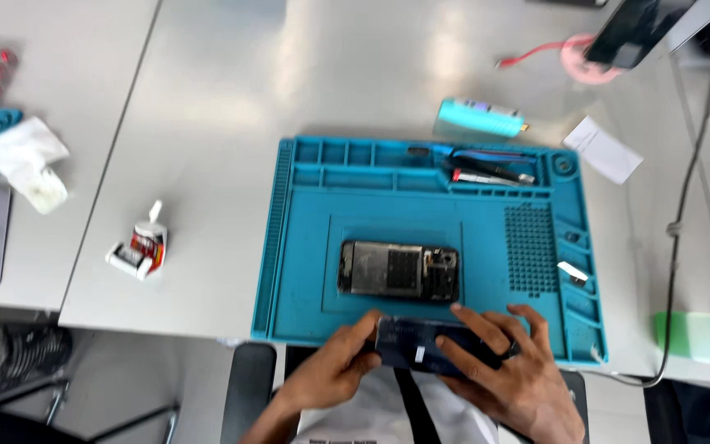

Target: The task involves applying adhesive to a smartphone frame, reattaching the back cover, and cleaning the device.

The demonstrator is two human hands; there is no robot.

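Down at the near edge of the blue work mat (306, 247), the person holds a dark phone panel (421, 344) flat between both hands, its long axis running left to right, parallel to the mat's front rim. The left hand (334, 370) pinches its left end, thumb on top and fingers curled beneath. The right hand (511, 370) lies over the right end with fingers spread across the panel's top, a dark ring on one finger.

Just beyond the panel, in the mat's recessed middle, an opened phone body (398, 270) lies the same way, long axis left to right, its insides facing up. It is near the panel but apart from it.

Farther back, slim tools (491, 171) rest in the mat's rear tray, and a teal case (480, 117) sits on the table behind. A small glue tube (143, 247) lies well to the left, off the mat.
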